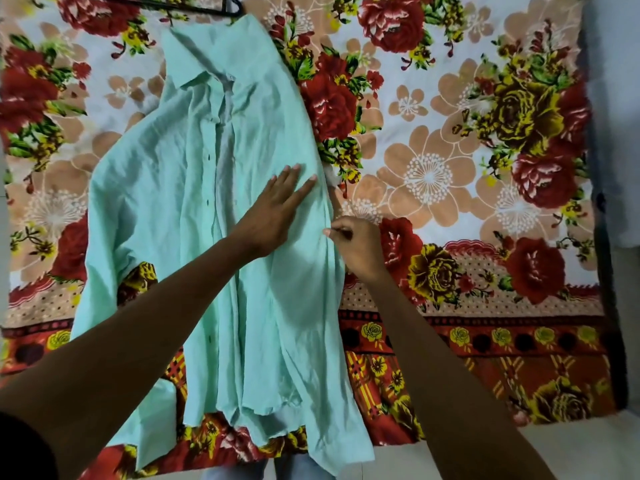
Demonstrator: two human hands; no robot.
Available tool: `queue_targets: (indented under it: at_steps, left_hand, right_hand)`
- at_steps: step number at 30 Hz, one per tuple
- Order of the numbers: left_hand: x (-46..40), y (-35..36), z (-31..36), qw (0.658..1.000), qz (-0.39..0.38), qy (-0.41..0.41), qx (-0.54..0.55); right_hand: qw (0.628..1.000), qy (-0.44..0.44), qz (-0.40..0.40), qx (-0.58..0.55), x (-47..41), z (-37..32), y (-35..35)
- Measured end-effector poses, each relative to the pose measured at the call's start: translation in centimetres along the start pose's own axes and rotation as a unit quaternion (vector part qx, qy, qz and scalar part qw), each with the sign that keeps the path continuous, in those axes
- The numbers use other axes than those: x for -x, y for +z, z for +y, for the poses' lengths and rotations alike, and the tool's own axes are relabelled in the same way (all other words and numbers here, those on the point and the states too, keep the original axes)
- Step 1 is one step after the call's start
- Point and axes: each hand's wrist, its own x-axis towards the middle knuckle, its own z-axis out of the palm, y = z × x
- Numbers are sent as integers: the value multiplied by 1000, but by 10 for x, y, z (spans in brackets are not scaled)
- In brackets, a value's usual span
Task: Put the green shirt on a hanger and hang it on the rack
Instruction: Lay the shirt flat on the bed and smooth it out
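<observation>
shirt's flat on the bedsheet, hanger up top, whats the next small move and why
Probably lift the collar and slide the hanger in. The green shirt lies spread on the bedsheet, left hand flat on it, right hand pinching its side edge; the hanger lies just above the collar, outside the shirt.

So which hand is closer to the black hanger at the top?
Left. The left hand lies flat on the green shirt, well below the hanger. The right hand pinches the shirt's right edge, lower and farther away.
</observation>
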Motion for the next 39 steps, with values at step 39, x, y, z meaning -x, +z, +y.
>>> queue_targets:
  at_steps: [39]
  left_hand:
    - [24, 36, 140, 783, 20, -359, 507]
  right_hand:
    - [971, 171, 66, -151, 88, 68, -59]
